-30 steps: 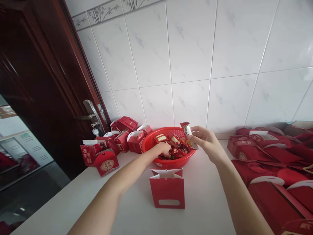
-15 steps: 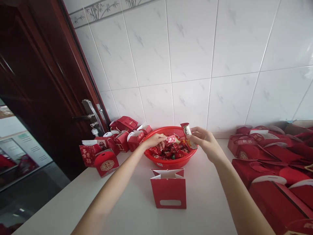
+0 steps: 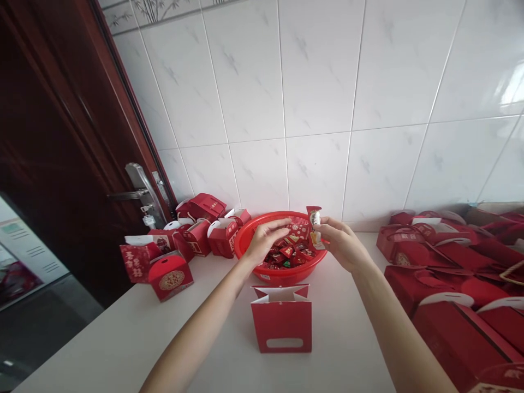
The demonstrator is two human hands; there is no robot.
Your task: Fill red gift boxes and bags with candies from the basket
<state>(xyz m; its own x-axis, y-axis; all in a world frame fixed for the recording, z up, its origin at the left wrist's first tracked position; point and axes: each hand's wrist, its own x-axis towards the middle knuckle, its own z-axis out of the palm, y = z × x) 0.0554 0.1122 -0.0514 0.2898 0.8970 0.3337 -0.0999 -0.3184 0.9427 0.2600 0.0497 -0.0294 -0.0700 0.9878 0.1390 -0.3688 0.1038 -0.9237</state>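
A red plastic basket (image 3: pixel 282 275) holds a heap of wrapped candies (image 3: pixel 286 252). Over its left side is my left hand (image 3: pixel 264 240), its fingers closed on a red candy packet with pale dots (image 3: pixel 298 231). My right hand (image 3: pixel 346 244), at the basket's right rim, pinches a red-and-white wrapped candy (image 3: pixel 315 225) that stands nearly upright. The two packets are close together. In front of the basket stands a red paper box (image 3: pixel 282 327), its top open and its white inside showing.
Several red gift boxes (image 3: pixel 171 275) stand at the left, by a dark wooden door (image 3: pixel 61 136) with a metal handle (image 3: pixel 141 191). Many more red boxes (image 3: pixel 450 338) are packed along the right. A white tiled wall (image 3: pixel 319 82) rises behind the white table (image 3: pixel 216 349).
My left hand has risen and moved slightly right, bringing the dotted packet up towards the right hand. The right hand still holds its candy, now more upright. The view has shifted slightly.
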